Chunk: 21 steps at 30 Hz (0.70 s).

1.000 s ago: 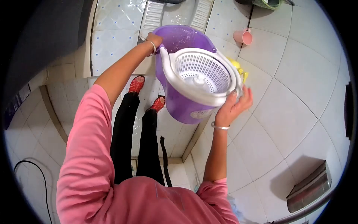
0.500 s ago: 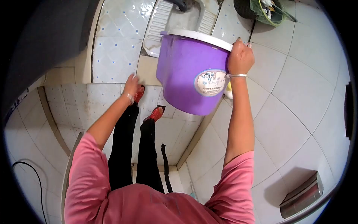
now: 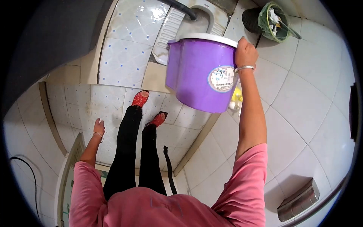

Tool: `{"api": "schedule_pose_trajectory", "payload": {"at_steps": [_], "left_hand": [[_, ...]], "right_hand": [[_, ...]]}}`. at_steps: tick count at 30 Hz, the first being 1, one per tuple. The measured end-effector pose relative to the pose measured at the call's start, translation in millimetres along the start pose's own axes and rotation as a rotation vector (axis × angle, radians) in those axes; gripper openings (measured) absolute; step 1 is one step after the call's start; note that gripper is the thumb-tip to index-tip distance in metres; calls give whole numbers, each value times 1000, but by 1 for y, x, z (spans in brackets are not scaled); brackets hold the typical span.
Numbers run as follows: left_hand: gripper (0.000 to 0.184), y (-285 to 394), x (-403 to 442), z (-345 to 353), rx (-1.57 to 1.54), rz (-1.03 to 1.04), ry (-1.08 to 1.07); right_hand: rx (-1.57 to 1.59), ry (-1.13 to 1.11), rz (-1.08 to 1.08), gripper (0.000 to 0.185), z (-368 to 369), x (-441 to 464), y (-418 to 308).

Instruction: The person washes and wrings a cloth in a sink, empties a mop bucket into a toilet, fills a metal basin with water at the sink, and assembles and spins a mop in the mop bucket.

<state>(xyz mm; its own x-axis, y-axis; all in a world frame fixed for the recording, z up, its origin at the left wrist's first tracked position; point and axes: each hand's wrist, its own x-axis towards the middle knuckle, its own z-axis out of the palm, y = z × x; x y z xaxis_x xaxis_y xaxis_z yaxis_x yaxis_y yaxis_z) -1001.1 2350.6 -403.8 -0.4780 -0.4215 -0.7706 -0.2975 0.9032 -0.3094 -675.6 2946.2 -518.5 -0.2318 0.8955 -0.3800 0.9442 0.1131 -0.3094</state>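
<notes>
Gripping a purple bucket [image 3: 196, 75] by its white rim [image 3: 210, 37], a person in a pink shirt [image 3: 162, 206] is standing on a tiled floor [image 3: 109, 104], the right hand [image 3: 246, 53] curling tightly around the rim's right end. The bucket is leaning, its mouth pointing away and its round label [image 3: 222, 78] facing the camera, in front of a squat toilet [image 3: 169, 36] into which a dark hose [image 3: 181, 8] is running. The left hand [image 3: 99, 128] is hanging low, well apart from the bucket and out to the person's left, its fingers slightly spread. A bracelet [image 3: 244, 69] is circling each wrist. Red sandals [image 3: 140, 99] are showing beneath black trousers [image 3: 124, 145], with a black strap [image 3: 169, 166] hanging nearby. Beyond the right hand, a green bin [image 3: 264, 22] is holding white scraps [image 3: 273, 16], while a yellow item [image 3: 237, 94], partly hidden, is peeking out between the bucket and the right forearm [image 3: 251, 102].
</notes>
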Motion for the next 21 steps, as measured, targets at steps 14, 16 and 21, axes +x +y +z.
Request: {"api": "schedule_pose_trajectory", "payload": {"at_steps": [14,16,21], "left_hand": [[45,-13,-53,1,-80,68,-84],[45,-21,-58,-4,-99,64,-87],[44,-44,-70,-14,-151,76,-89]], "right_hand": [[291,-456,-350,43,-38,-56,3],[283,-476,-366,40,-44,-73,5],[133,-494,-387,34,-60,-117,3]]}}
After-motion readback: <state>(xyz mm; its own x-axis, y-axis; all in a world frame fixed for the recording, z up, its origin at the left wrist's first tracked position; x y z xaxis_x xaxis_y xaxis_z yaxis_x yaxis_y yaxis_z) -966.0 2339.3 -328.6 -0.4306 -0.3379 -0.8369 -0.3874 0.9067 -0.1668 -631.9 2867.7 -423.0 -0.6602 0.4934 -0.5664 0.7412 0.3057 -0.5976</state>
